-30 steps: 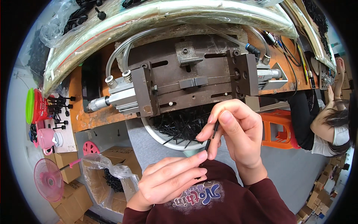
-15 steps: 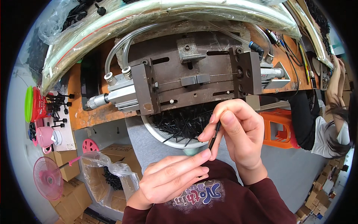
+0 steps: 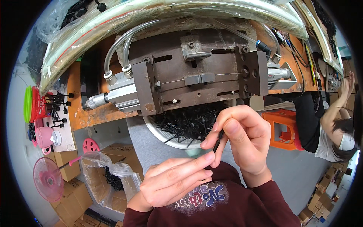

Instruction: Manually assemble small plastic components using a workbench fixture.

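One thin black plastic piece (image 3: pixel 216 143) sits pinched in my right hand (image 3: pixel 242 142), a slim stick held between thumb and forefinger just below the near edge of the workbench (image 3: pixel 81 115). I judge it very light and fairly stiff along its length, but slender enough to bend or snap if I squeeze hard at the middle, so a light pinch near one end looks like the sensible grip; its smooth surface could slip between dry fingertips. My left hand (image 3: pixel 172 181) lies flat beside it, fingers pressed together and extended, the fingertips touching the lower end of the piece; it grips nothing that I can see. Just beyond both hands a white basin (image 3: pixel 159 132) holds a tangled heap of similar black pieces, tucked under the bench's front edge. Above that, on the bench, a dark steel fixture (image 3: pixel 196 81) with a pneumatic cylinder (image 3: pixel 113 96) at its left end and clear hoses (image 3: pixel 121 41) looping over it. Toward the left edge stand more black parts on a red tray (image 3: pixel 36 106); below left, a bag-lined cardboard box (image 3: pixel 109 174) holds more of them. At the far right another person (image 3: pixel 334 121) bends over.
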The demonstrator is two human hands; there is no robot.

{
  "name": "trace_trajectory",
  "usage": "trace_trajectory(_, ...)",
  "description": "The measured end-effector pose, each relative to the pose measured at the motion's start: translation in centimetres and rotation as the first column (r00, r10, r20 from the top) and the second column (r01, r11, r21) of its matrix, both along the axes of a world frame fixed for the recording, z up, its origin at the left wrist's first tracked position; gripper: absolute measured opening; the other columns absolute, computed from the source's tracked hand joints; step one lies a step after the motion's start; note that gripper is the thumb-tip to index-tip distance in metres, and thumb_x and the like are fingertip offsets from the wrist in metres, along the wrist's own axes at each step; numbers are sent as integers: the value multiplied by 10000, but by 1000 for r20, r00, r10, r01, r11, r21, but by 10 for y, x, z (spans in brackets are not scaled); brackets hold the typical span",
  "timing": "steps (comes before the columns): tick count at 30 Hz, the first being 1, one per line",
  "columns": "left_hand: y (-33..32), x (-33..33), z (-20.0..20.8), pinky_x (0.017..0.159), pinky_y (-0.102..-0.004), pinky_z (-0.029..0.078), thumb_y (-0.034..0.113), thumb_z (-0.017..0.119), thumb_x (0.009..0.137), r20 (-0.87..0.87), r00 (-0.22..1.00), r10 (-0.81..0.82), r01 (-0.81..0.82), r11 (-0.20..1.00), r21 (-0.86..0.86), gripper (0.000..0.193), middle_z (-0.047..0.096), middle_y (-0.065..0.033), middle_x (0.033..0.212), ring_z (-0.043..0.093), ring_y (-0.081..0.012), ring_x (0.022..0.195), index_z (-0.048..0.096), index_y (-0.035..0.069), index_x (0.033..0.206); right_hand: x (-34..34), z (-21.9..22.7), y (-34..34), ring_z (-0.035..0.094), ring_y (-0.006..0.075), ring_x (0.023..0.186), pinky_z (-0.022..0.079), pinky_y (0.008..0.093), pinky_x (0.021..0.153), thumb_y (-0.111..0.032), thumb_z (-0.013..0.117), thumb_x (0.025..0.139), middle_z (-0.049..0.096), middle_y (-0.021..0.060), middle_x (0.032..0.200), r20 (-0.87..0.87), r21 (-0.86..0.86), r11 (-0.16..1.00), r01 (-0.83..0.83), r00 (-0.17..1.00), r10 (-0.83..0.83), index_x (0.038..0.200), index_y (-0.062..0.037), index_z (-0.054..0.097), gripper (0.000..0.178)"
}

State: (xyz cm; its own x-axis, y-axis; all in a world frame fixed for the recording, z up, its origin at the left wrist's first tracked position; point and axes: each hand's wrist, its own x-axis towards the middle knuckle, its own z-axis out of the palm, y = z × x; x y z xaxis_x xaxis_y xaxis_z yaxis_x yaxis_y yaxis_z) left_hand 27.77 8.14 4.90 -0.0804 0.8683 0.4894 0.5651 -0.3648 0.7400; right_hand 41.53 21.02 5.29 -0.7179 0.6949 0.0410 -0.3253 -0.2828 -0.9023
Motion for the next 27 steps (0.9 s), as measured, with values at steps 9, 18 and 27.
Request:
trace_trajectory(9,0,-2,1,682,-285,559,64,823,624,51,998,-34,35,999,-27,327,667,-155,1116,681,-214,829,712,2,925,1,1,-2,642,139,594,513,232,525,-56,467,990,661,169,843,8,26,1000,4,1000,-4,1030,92,552,174)
trace_trajectory(18,0,-2,-1,655,-274,545,109,841,613,43,999,-20,21,999,-29,316,675,-147,1097,680,-198,792,716,27,891,0,0,-4,644,141,592,506,229,523,-58,470,989,662,168,848,22,30,1000,8,1000,-9,1036,87,552,173)
trace_trajectory(27,0,-1,-3,660,-272,543,114,848,613,33,999,-13,15,998,-53,316,678,-131,1095,677,-195,796,717,38,890,1,-1,-3,646,134,609,510,226,532,-57,489,982,667,165,857,-2,-63,998,-8,1000,8,1064,80,546,170)
